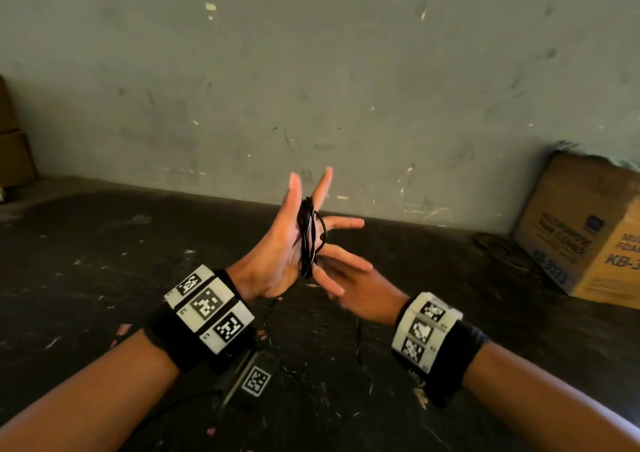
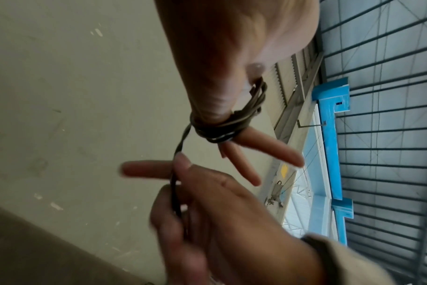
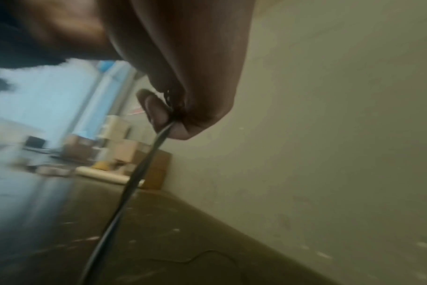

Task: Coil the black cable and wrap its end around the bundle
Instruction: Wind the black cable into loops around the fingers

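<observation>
My left hand [image 1: 277, 247] is raised with its fingers straight and spread. The black cable [image 1: 306, 237] is wound in several loops around them, forming a tight bundle [image 2: 222, 125] at the base of the fingers. Just below and to the right, my right hand [image 1: 349, 285] pinches the free strand [image 2: 177, 173] between thumb and finger [image 3: 168, 123]. From that pinch the cable [image 3: 124, 202] drops in a loose line to the dark surface [image 1: 360, 351]. The cable's end is not visible.
A printed cardboard box [image 1: 588, 237] stands at the right against the grey wall [image 1: 311, 70]. A dark coil [image 1: 498, 247] lies beside it. A black device with a marker tag [image 1: 254, 379] lies under my left wrist. More boxes [image 1: 14, 140] sit at the far left.
</observation>
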`<state>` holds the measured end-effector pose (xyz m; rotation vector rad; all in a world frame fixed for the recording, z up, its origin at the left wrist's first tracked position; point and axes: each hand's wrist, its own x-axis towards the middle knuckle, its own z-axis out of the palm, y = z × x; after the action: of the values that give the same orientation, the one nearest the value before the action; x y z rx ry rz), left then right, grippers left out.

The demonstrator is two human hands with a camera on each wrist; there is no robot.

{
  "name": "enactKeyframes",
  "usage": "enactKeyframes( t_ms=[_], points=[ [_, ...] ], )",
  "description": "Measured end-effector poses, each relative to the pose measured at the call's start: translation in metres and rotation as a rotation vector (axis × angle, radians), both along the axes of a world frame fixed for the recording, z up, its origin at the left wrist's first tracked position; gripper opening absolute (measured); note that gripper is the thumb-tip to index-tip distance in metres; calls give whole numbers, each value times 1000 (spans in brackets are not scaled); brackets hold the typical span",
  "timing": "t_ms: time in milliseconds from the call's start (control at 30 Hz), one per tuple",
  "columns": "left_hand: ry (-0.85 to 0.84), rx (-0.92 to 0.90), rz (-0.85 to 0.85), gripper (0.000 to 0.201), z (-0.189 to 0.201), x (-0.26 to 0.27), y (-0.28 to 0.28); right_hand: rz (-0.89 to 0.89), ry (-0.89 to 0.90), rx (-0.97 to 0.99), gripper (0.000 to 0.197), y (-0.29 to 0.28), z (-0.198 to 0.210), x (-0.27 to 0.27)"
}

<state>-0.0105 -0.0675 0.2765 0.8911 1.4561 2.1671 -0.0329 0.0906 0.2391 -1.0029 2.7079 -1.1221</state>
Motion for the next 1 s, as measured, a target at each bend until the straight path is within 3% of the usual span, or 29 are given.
enactKeyframes(
  t_ms=[167, 333, 433, 533, 633, 767, 900, 1000],
  points=[
    [9, -5, 136, 116, 2, -14, -5, 85, -197, 146, 25, -24, -3, 35],
    [78, -220, 251, 102, -18, -21, -15, 71, 126, 257, 22, -20, 35, 48],
    [92, -346, 250, 105, -32, -19, -20, 70, 172, 374, 16, -11, 75, 50],
    [122, -442, 165, 123, -43, -16, -19, 132, 261, 467, 13, -4, 115, 46],
    [115, -422, 27, 101, -46, -10, -14, 157, 379, 532, 16, 0, 142, 37],
    [114, -409, -103, 93, -41, 0, -10, 183, 512, 509, 23, 6, 161, 22],
    [76, -324, -260, 96, -28, 12, -9, 155, 556, 414, 31, 17, 151, 0],
    [41, -190, -303, 101, -12, 17, -9, 133, 469, 223, 25, 25, 114, -17]
  ],
)
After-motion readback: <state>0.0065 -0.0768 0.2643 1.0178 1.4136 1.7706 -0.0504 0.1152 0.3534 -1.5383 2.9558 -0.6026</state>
